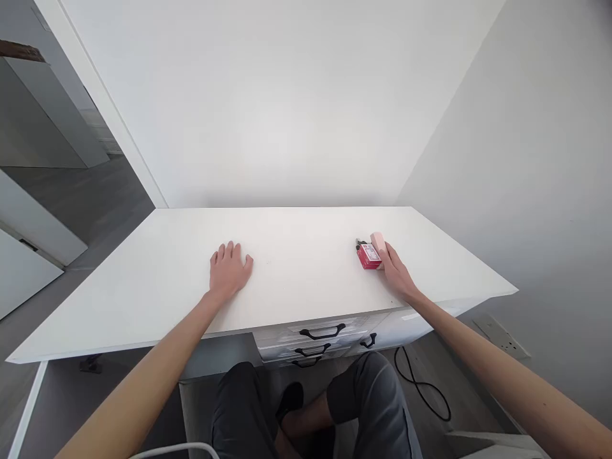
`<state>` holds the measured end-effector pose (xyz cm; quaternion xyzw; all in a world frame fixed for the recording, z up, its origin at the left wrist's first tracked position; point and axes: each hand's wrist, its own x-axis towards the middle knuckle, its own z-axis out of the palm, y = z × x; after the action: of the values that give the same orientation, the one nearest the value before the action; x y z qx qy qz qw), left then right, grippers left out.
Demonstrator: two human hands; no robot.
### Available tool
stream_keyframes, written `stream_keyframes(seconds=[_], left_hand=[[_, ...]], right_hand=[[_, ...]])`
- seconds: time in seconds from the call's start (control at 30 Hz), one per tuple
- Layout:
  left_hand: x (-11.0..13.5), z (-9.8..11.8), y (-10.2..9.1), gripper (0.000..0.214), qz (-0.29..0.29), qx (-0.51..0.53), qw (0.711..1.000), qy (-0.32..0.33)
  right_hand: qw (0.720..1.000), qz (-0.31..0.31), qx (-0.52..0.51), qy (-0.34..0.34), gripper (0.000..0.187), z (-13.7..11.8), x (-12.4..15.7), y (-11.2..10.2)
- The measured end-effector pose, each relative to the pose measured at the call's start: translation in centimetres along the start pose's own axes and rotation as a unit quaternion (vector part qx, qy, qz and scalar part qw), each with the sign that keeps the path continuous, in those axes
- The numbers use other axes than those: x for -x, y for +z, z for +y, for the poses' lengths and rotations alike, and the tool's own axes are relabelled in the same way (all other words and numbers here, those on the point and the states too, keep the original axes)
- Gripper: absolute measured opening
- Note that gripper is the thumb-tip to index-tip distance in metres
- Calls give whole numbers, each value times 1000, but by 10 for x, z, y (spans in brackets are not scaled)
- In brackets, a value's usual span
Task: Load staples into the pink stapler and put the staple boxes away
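Observation:
My left hand [228, 271] lies palm down on the white desktop [296, 268], its fingers spread and nothing in it. Toward the right side of the desk, my right hand [396, 273] is closed around a pale pink block-like object [378, 241], whose lower part the fingers hide. Touching or very close to it on the left is a small red box [368, 256] with a white label. Behind the red box a small dark and metallic item [360, 243] shows in part; its kind is too small to make out.
A white wall [277, 115] rises behind the desk, and a grey wall [535, 166] stands at the right. Drawers with black handles [322, 332] sit under the front edge, above my knees. A black cable [423, 384] lies on the floor near a socket strip [501, 335].

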<state>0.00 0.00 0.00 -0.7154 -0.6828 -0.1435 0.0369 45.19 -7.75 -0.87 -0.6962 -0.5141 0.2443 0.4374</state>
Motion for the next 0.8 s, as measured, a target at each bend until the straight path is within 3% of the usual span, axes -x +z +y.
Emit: stream_keyframes(seconds=[0.8], left_hand=[[0,0,2,63,-3,1,1000,-2]], right_hand=[[1000,-12,-25,-10,75,-5,-12,17]])
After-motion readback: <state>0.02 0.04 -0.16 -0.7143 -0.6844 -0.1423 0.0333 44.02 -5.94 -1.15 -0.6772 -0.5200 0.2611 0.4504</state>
